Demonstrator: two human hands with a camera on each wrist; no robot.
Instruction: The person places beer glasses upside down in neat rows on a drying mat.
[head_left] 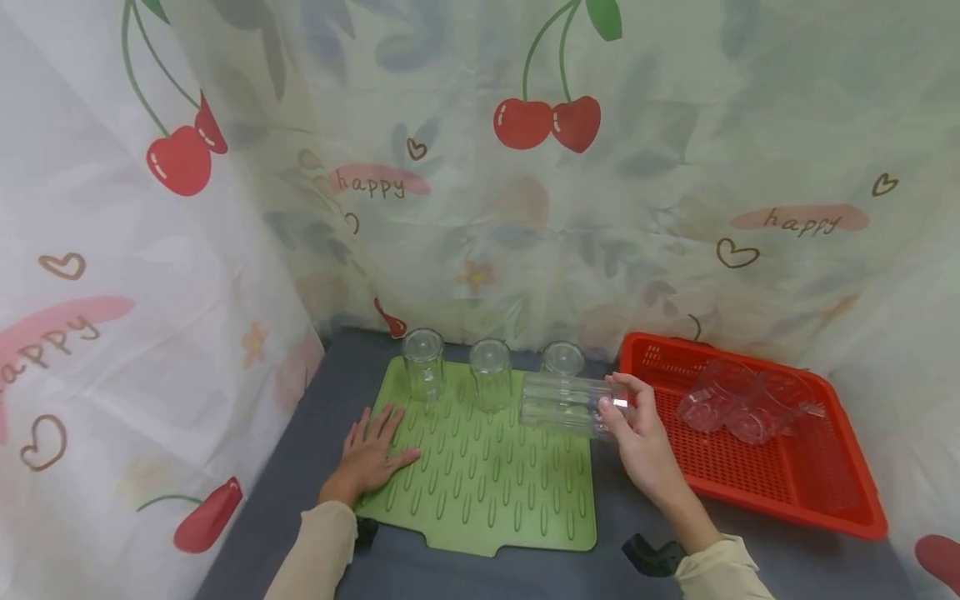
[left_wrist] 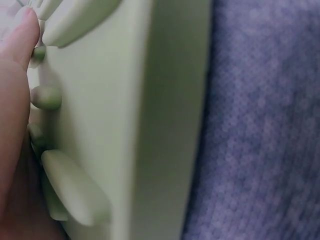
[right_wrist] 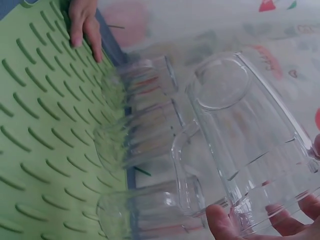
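My right hand (head_left: 647, 446) grips a clear glass mug (head_left: 562, 403) near its rim, the thumb on one side. The mug lies sideways over the back right part of a green ribbed drying mat (head_left: 465, 517). In the right wrist view the mug (right_wrist: 250, 120) shows its round base and side handle. Three clear glasses stand bottom up along the mat's back edge: a left one (head_left: 423, 367), a middle one (head_left: 491, 375) and a right one (head_left: 562, 358), partly behind the held mug. My left hand (head_left: 369, 458) rests with spread fingers on the mat's left edge.
To the right stands a red perforated plastic basket (head_left: 757, 487) with clear mugs (head_left: 742, 404) lying in it. A dark grey cloth (head_left: 300, 467) covers the table. Printed curtains (head_left: 480, 217) hang close behind and at both sides.
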